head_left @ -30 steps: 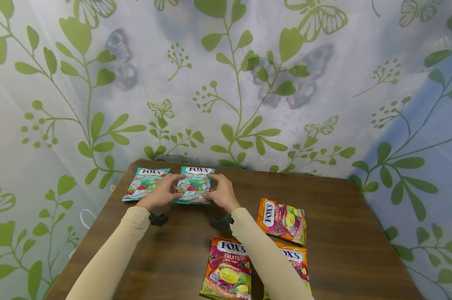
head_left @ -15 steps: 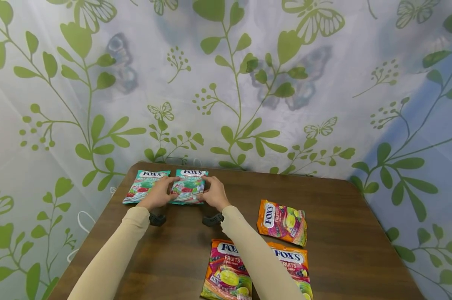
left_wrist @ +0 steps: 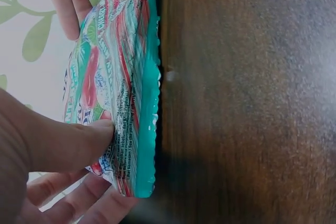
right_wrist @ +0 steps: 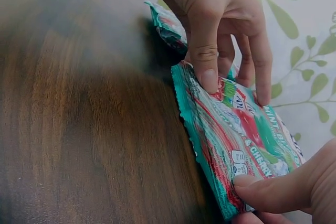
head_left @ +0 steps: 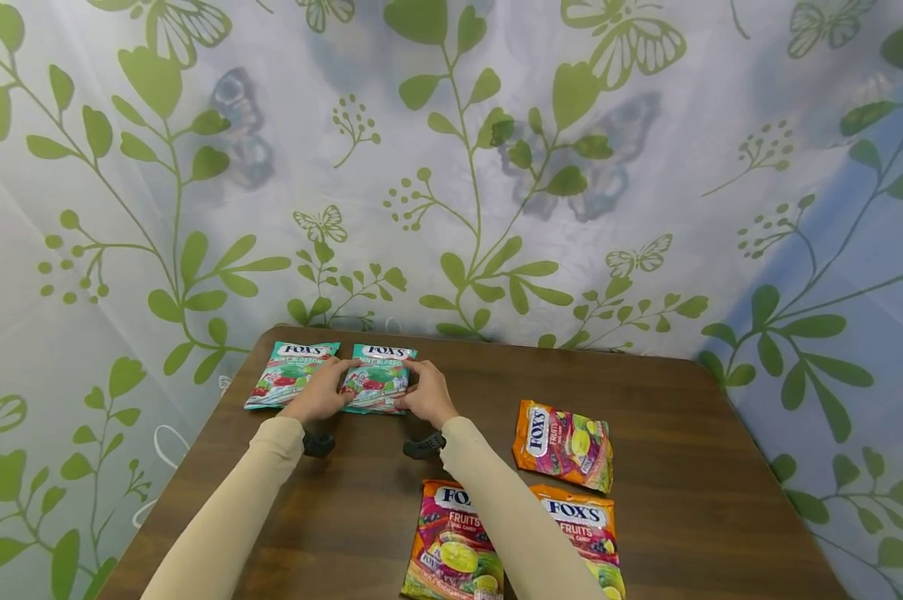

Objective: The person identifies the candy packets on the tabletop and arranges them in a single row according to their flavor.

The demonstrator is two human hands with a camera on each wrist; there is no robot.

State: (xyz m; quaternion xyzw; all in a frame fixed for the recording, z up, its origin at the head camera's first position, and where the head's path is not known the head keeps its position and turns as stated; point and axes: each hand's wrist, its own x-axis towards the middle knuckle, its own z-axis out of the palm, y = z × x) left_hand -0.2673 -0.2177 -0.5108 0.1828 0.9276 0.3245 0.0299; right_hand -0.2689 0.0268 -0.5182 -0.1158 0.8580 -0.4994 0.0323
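A teal Mint Blossom candy bag (head_left: 377,380) lies near the table's back edge, between my two hands. My left hand (head_left: 321,393) grips its left side; in the left wrist view the thumb (left_wrist: 89,142) rests on the bag's front and fingers reach under its edge. My right hand (head_left: 430,393) holds the right side, its thumb (right_wrist: 257,187) on top in the right wrist view, other fingers partly hidden below. Just left of my left hand sits a second Mint Blossom bag (head_left: 286,375), partly covered by that hand.
Three orange Fox's Fruits candy bags lie to the right: one turned sideways (head_left: 564,444), another (head_left: 455,546) partly behind my right forearm, and a third (head_left: 586,533) beside it. A leaf-patterned curtain (head_left: 451,167) hangs behind the brown table (head_left: 684,483).
Both hands have shifted the held candy bag left, closer to the other Mint Blossom bag, then slightly toward me. The Fruits bags have stayed in place.
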